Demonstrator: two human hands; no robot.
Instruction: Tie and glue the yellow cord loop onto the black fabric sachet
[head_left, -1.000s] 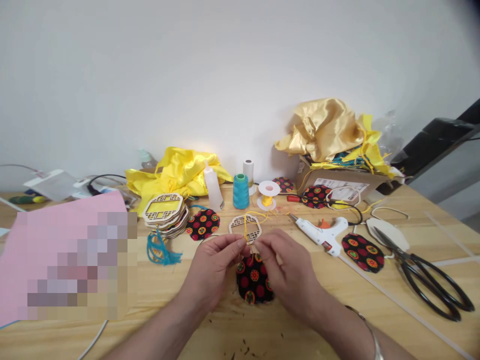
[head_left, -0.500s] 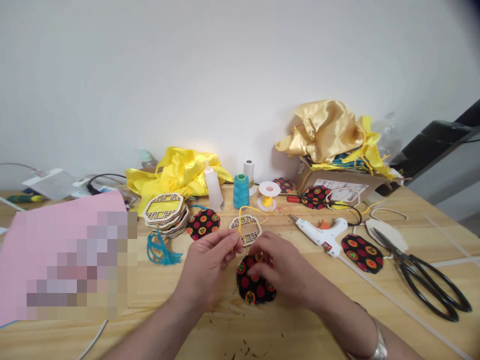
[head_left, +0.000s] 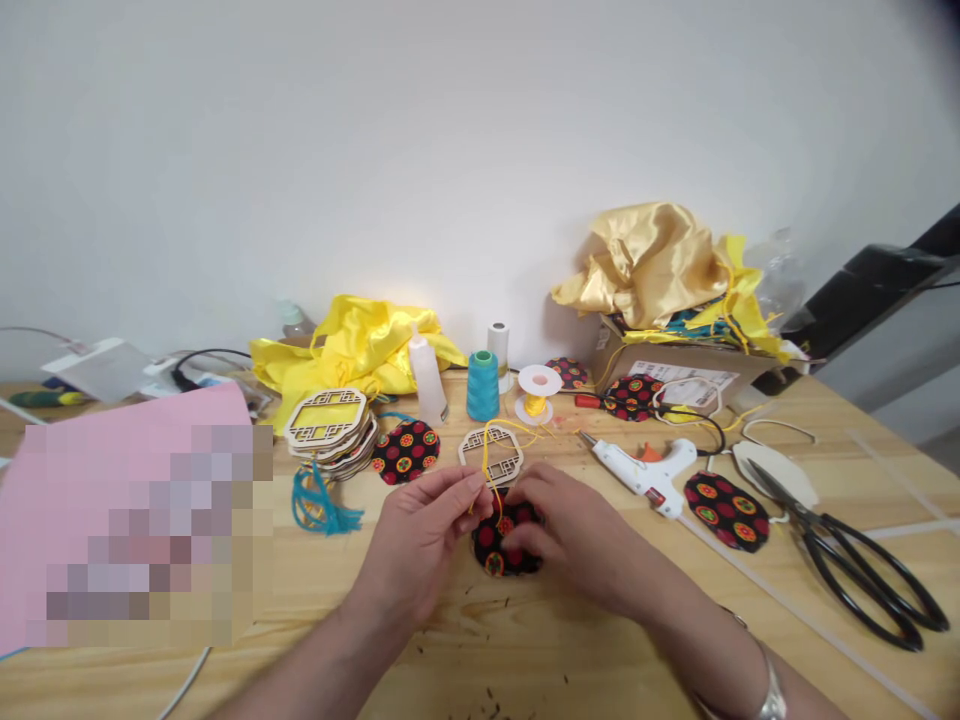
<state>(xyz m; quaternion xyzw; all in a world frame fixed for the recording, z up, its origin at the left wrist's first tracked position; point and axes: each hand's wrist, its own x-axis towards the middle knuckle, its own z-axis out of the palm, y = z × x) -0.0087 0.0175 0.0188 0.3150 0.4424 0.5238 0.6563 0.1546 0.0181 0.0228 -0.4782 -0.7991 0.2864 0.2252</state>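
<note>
My left hand [head_left: 431, 530] is closed, with thumb and forefinger pinching a yellow cord [head_left: 486, 455]. The cord rises in a loop above the fingertips, and a strand runs down over a round black fabric piece [head_left: 495, 562] with red and orange flower prints. My right hand [head_left: 574, 535] is curled round the right side of that piece, its thumb lying across the front; its fingertips are partly hidden. Just beyond my hands a pale fretwork wooden frame [head_left: 469, 455] lies on the table, its near edge overlapped by the fabric piece.
A hot glue gun [head_left: 652, 475], black-handled scissors [head_left: 847, 560] and another patterned fabric piece [head_left: 726, 510] lie to the right. Teal thread [head_left: 483, 388] and a yellow cord spool [head_left: 538, 385] stand behind. Stacked wooden frames [head_left: 330, 425] and a teal tassel [head_left: 322, 500] are at left.
The black fabric piece has moved up and away from me, closer to the wooden frame, and more dark scraps show on the table. My left hand still pinches the yellow cord.
</note>
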